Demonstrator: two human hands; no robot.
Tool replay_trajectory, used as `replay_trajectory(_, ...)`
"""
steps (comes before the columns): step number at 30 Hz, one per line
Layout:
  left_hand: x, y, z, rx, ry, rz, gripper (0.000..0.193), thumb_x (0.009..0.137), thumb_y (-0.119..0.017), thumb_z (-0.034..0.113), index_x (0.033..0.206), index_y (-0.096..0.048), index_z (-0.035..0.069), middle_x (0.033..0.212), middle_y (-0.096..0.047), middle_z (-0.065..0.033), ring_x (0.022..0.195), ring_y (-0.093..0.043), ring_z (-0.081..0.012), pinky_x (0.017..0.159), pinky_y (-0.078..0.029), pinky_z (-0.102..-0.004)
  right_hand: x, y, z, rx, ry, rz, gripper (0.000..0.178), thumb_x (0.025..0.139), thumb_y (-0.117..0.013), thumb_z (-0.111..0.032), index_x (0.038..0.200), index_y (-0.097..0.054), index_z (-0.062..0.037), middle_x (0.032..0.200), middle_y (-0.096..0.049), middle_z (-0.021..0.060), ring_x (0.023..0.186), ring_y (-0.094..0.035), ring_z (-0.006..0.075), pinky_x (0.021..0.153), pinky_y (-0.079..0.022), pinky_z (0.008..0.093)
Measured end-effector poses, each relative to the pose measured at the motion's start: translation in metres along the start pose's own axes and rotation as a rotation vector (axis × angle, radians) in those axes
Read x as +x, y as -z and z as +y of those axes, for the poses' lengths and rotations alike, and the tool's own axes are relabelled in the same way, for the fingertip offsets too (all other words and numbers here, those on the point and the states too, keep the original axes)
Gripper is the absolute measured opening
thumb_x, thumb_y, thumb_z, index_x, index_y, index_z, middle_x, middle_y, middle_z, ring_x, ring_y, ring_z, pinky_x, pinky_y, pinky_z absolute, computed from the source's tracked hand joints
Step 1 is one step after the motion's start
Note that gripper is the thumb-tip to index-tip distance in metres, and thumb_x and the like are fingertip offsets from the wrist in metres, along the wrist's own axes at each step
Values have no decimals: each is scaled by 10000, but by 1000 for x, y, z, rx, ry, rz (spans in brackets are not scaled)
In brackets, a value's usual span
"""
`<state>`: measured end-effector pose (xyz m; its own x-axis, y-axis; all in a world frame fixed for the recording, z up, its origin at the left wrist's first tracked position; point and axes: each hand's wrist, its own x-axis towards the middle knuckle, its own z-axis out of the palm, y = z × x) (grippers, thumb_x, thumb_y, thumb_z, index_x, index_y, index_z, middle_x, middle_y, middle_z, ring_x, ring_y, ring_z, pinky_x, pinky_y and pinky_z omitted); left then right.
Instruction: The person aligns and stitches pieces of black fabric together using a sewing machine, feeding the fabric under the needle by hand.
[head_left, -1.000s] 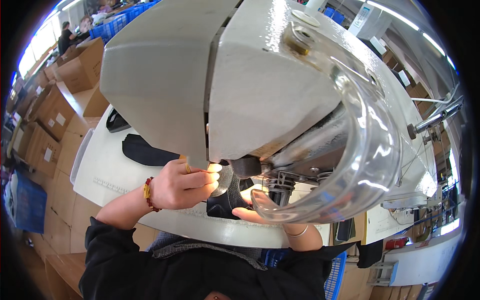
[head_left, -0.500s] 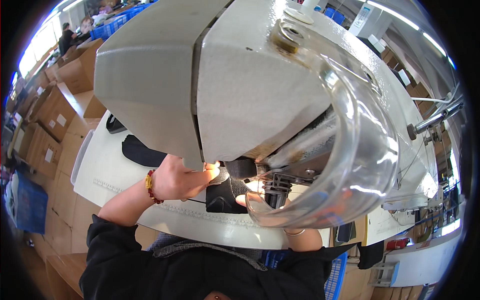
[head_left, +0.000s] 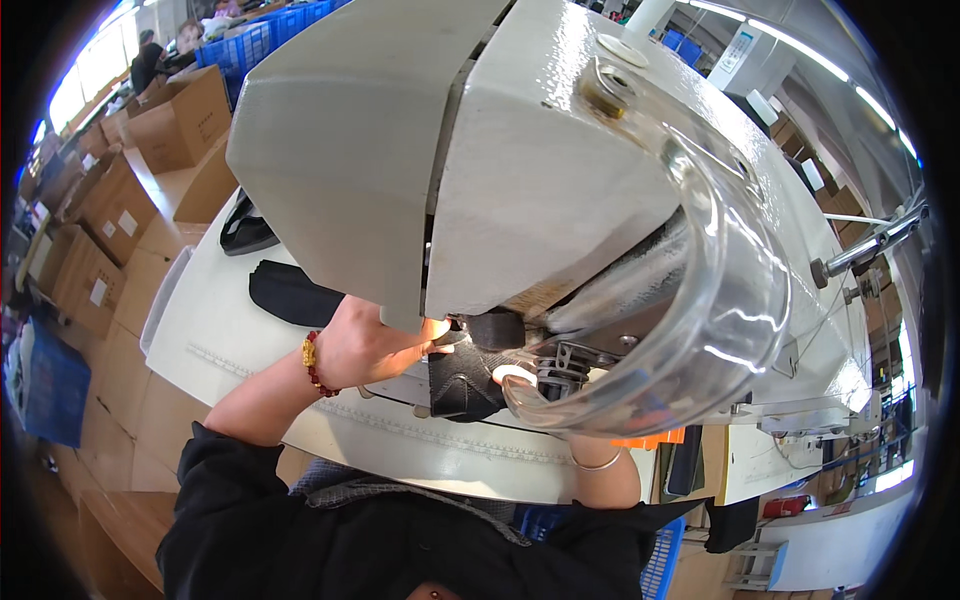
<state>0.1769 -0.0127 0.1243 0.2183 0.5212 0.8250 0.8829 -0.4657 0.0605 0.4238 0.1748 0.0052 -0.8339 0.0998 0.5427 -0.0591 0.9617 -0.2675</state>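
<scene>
1. While the grey-white sewing machine (head_left: 550, 190) looms at 12 o'clock from the black workpiece (head_left: 460, 385), its head overhangs both hands.
2. The white table (head_left: 215, 310) spreads beneath, reaching round from 6 to 10 o'clock.
3. A clear curved guard (head_left: 740, 300) bows out at 3 o'clock.
4. At 10 o'clock, the left hand (head_left: 360, 347) has its fingers drawn narrow, tips at the workpiece's upper-left edge; I cannot tell whether they grip it.
5. The right hand (head_left: 515, 375) shows a fingertip at 3 o'clock, near the workpiece; its finger spread I cannot tell.
6. A flat black piece (head_left: 290, 293) lies beyond the left hand, toward 10 o'clock.
7. The workpiece sits between the hands.
</scene>
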Motion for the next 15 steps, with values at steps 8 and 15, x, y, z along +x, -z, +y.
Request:
replay_trajectory(8,1,3,5,30,16,-12,289,611,-851,136,851,-699,84,961,-616,-65,836,-595,-247,702,-467,-395,-30,6,7,274,-249,58,535,841,-730,-321,1227,-552,4,1183,-595,131,909,-564,224,824,-503,334)
replay_trajectory(15,-1,14,-17,-185,225,-194,409,646,-861,207,966,-669,38,888,-619,-74,808,-611,-243,676,-483,-365,-16,1,26,502,-450,90,553,837,-736,-308,1253,-545,3,1203,-591,140,927,-577,237,831,-510,343)
